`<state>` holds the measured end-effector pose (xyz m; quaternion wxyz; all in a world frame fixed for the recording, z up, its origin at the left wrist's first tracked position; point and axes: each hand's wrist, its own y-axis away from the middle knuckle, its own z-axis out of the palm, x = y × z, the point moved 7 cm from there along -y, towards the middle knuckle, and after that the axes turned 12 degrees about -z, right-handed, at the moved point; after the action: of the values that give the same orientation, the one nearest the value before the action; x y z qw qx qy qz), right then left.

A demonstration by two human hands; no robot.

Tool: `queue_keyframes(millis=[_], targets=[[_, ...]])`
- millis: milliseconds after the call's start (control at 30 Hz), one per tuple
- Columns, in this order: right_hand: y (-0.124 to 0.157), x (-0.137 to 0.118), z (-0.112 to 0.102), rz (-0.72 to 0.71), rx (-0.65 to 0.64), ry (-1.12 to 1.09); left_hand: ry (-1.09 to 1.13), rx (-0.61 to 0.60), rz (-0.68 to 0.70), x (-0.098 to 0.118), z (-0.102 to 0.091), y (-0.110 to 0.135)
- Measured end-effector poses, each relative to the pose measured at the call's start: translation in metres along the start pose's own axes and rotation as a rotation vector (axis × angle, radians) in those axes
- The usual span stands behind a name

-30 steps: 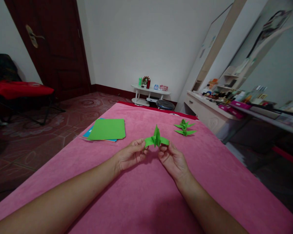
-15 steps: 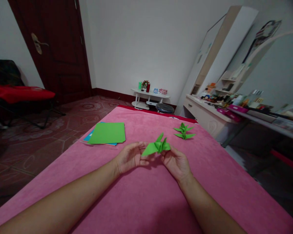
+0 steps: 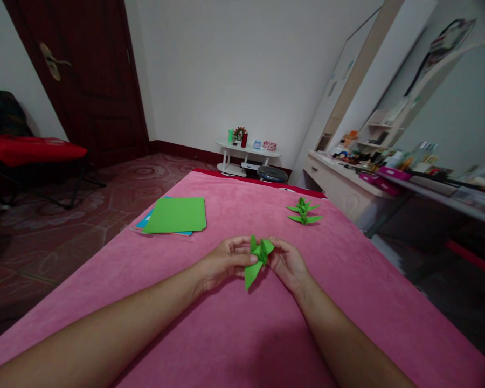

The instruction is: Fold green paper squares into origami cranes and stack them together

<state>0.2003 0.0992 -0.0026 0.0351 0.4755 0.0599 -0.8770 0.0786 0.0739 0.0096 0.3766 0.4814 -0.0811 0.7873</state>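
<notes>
A folded green paper figure [image 3: 256,260] is held between both hands above the pink cloth surface [image 3: 234,334]. My left hand [image 3: 222,264] pinches its left side with closed fingers. My right hand [image 3: 288,264] grips its right side, fingers curled round the paper. One pointed flap of the figure hangs down toward me. Two finished green paper figures [image 3: 304,212] lie farther off to the right on the cloth.
A stack of paper sheets with a green one on top [image 3: 177,215] lies at the left of the pink surface. Beyond stand a small white shelf table [image 3: 248,156], a dark door [image 3: 81,75], a red chair [image 3: 28,151] and a cluttered dresser [image 3: 372,172].
The paper figure has been turned in my hands: its upright point now tilts and a flap hangs down toward me. Both hands have drawn closer together.
</notes>
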Motion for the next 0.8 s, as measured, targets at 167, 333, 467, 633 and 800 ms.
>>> queue_keyframes(millis=[167, 333, 467, 633, 800], targets=[[-0.003, -0.015, -0.004, -0.127, 0.066, 0.36, -0.057, 0.182, 0.043, 0.001, -0.007, 0.0], [0.005, -0.071, 0.035, -0.449, -0.132, 0.854, -0.144, 0.291, 0.047, 0.004, -0.012, 0.002], [0.021, -0.093, 0.069, -0.675, -0.3, 1.298, -0.199, 0.334, 0.085, 0.006, -0.014, 0.002], [0.03, -0.09, 0.079, -0.715, -0.322, 1.609, -0.247, 0.372, 0.155, 0.009, -0.017, 0.001], [0.03, -0.086, 0.075, -0.677, -0.278, 1.659, -0.251, 0.406, 0.216, 0.015, -0.014, 0.005]])
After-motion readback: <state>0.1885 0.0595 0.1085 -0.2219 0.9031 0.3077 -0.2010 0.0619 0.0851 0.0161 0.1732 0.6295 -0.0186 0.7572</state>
